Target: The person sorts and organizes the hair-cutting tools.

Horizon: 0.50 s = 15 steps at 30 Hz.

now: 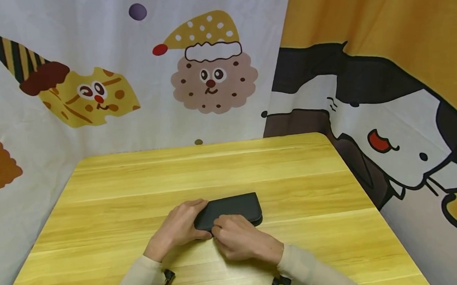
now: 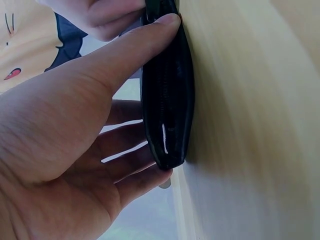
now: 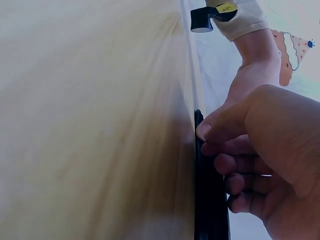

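A black zip-around wallet (image 1: 233, 208) lies on the table, its zipper edge towards the person. My left hand (image 1: 180, 224) grips the wallet's left end, thumb along the near edge and fingers on the far side. In the left wrist view, zipper teeth run inside the wallet's edge (image 2: 175, 100), and a narrow gap shows near its end. With thumb and forefinger, my right hand (image 1: 237, 236) pinches at the near edge, close to the left thumb. The zipper pull there is mostly hidden by the fingers. The right hand's other fingers are curled beside the wallet (image 3: 207, 200).
The wooden table (image 1: 134, 176) extends around the wallet on all sides. A curtain (image 1: 116, 44) with cartoon prints hangs behind and beside it. Small dark camera mounts (image 1: 281, 284) sit at both wrists, over beige sleeves (image 1: 315, 267).
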Each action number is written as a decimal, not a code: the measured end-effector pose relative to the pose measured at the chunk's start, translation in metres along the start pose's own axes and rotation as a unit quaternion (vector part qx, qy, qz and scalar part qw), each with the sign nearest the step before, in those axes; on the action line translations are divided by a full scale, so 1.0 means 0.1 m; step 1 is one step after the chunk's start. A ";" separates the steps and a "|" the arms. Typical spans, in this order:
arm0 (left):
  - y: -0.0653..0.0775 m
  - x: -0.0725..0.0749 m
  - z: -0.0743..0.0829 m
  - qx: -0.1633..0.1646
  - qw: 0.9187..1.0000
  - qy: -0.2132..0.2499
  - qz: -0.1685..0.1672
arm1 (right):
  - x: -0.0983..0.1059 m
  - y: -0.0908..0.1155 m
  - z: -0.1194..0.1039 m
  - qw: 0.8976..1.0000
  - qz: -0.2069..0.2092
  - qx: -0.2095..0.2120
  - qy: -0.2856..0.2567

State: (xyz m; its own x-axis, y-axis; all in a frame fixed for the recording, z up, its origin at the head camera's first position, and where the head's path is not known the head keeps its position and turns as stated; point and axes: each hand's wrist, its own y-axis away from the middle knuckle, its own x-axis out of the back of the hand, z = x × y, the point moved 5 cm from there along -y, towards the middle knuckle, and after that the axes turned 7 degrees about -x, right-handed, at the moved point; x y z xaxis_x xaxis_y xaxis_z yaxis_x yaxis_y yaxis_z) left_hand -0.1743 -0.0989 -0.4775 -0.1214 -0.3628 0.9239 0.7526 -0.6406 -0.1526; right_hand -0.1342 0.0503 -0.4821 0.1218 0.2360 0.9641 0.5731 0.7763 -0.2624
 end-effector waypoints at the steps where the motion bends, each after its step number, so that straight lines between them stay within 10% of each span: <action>1: 0.00 0.00 0.00 0.000 1.000 -0.001 0.000 | 0.00 0.00 -0.01 1.000 0.004 0.002 0.004; 15: 0.01 -0.01 -0.02 0.004 1.000 -0.008 -0.009 | 0.19 -0.01 0.09 0.998 0.003 0.028 -0.052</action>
State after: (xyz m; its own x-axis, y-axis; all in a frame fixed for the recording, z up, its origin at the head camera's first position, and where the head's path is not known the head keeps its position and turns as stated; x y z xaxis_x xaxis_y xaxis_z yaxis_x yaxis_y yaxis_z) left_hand -0.1746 -0.1005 -0.4787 -0.1234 -0.3404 0.9322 0.7563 -0.6404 -0.1337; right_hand -0.1394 0.0592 -0.4642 0.0394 0.2985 0.9536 0.5257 0.8054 -0.2738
